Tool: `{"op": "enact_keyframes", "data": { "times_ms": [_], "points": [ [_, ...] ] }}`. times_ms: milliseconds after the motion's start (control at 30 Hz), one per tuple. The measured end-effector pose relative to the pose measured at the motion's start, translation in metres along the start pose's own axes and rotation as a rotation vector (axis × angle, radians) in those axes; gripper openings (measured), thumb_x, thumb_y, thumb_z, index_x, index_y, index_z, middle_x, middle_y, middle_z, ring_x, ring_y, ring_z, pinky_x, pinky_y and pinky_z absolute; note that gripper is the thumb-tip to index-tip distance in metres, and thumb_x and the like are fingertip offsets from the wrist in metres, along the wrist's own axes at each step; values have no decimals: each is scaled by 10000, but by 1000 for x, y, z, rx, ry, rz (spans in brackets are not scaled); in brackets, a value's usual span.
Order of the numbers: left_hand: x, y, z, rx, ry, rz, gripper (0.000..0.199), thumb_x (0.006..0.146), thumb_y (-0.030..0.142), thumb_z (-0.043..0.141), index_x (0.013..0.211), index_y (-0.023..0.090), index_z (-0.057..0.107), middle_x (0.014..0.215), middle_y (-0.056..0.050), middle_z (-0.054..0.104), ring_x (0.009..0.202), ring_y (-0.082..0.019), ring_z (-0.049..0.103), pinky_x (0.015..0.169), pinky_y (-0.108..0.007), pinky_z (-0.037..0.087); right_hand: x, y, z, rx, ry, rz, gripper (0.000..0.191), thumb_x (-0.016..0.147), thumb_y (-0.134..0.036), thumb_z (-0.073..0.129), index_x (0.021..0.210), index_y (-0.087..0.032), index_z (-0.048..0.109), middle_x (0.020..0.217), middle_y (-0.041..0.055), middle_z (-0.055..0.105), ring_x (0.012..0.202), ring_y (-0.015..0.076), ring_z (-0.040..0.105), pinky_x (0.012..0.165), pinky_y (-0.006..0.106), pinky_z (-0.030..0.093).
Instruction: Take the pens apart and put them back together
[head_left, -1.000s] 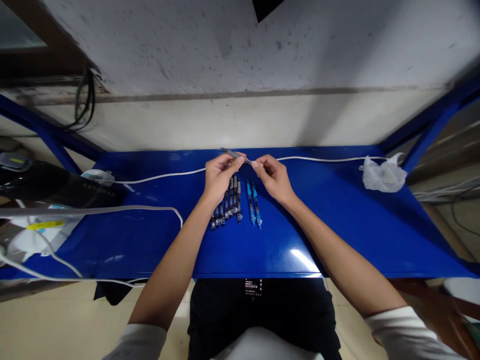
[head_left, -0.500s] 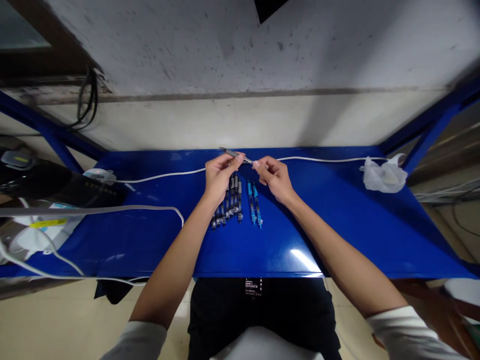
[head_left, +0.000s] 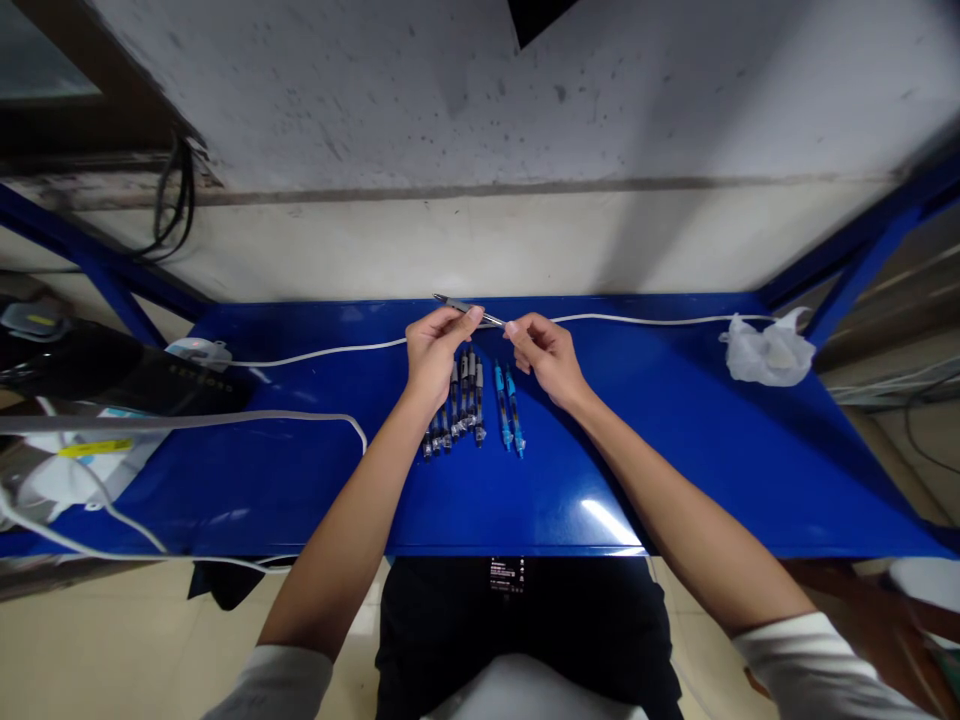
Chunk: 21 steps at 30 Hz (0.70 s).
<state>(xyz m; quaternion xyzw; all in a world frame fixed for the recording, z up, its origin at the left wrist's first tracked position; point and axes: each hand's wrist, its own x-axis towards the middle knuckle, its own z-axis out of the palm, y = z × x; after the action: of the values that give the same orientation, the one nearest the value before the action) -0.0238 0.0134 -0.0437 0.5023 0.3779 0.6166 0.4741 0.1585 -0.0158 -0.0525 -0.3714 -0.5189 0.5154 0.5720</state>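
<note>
held a grey pen [head_left: 455, 303] above the far part of the blue worktop [head_left: 712, 450], clasped between thumb and fingers of the left grip [head_left: 432, 350] and apparently pinched at its right end by the fingertips of the right grip [head_left: 546, 352]. slanted along its long axis from far left to slightly nearer right, bridging both grips, with a dark tip poking out beyond the left one. lay mostly nearer the left grip. had a row of black pens [head_left: 454, 405] below, beside the left wrist, and two blue pens [head_left: 513, 410] below the gap. could not tell finer detail at the right fingertips.
</note>
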Motion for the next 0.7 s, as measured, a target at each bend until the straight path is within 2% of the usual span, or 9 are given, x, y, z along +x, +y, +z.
{"op": "enact_keyframes", "data": {
  "times_ms": [67,167,333,400,533,600,700],
  "points": [
    [0,0,0,-4,-10,8,193,888,403,932,799,250,855,901,-35,808,760,-147,656,717,-298,510,0,1,-1,-48,-16,-10,443,989,-644,773,858,-228,694,621,-74,414,540,100,342,527,283,312],
    [-2,5,2,-17,-49,26,113,922,368,901,893,259,890,985,-50,827,840,-164,691,752,-304,527,0,-2,-1,-21,-78,28,509,993,-692,738,810,-220,684,588,-79,386,525,100,322,528,289,307],
    [-6,11,4,-25,-108,29,86,961,331,860,1000,271,908,1059,-61,831,907,-181,701,780,-312,538,1,-9,0,189,-206,234,624,942,-771,744,701,-225,563,575,-90,346,503,86,277,497,283,249],
    [-5,11,3,-38,-111,23,87,955,335,868,996,269,908,1069,-63,834,911,-182,704,772,-307,533,0,-10,1,216,-209,256,615,948,-772,736,722,-229,554,597,-94,335,507,85,273,492,279,245],
    [-2,6,1,-40,-41,0,136,909,378,914,857,257,881,1002,-53,835,854,-174,704,756,-306,531,-1,-7,2,36,-35,28,457,937,-669,818,946,-242,655,681,-86,420,541,93,350,506,269,304],
    [-1,4,0,-16,-12,-4,205,895,405,925,788,248,850,938,-46,821,828,-173,702,759,-311,537,-2,-4,2,-101,14,-68,421,961,-635,809,946,-237,673,718,-67,466,573,94,378,522,268,314],
    [-2,5,0,0,-19,-1,218,901,415,917,784,246,845,931,-46,818,850,-181,714,774,-318,551,-3,-2,1,-191,-13,-77,450,1027,-652,713,900,-220,713,663,-64,444,561,96,357,518,272,289]
  ]
}}
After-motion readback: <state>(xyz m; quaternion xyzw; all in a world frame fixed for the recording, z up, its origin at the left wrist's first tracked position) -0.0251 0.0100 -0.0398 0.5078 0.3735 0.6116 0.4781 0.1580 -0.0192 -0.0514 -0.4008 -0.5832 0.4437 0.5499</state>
